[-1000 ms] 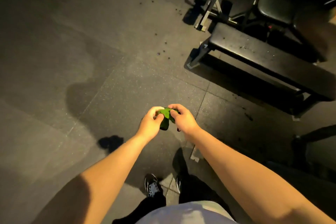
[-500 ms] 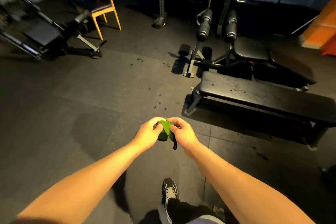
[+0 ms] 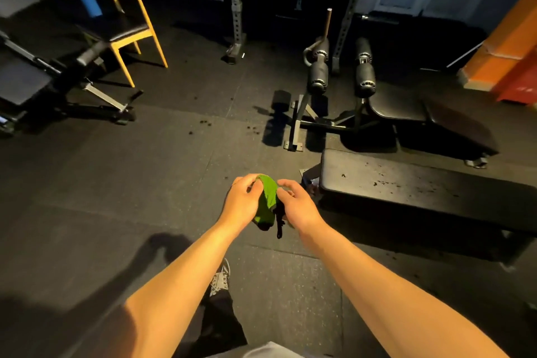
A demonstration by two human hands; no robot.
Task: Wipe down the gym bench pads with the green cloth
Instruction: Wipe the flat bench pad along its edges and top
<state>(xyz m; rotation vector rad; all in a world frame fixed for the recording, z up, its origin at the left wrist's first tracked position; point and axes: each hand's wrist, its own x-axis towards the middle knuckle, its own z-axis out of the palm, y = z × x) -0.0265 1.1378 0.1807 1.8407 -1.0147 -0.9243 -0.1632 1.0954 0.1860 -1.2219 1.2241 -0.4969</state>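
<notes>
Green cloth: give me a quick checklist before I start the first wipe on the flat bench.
1. Grip on the green cloth: ok, the left hand grips it and the right hand pinches its edge.
2. Cloth opened flat for wiping: not ok, it is bunched.
3. Cloth on the flat bench pad: not ok, it is held in the air short of the pad.
4. Pad top open to wipe: ok, only dark specks lie on it.
5. Cloth damp: cannot tell.

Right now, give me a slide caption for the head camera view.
Left hand and right hand hold a bunched green cloth near a speckled black bench, not yet wiped.
</notes>
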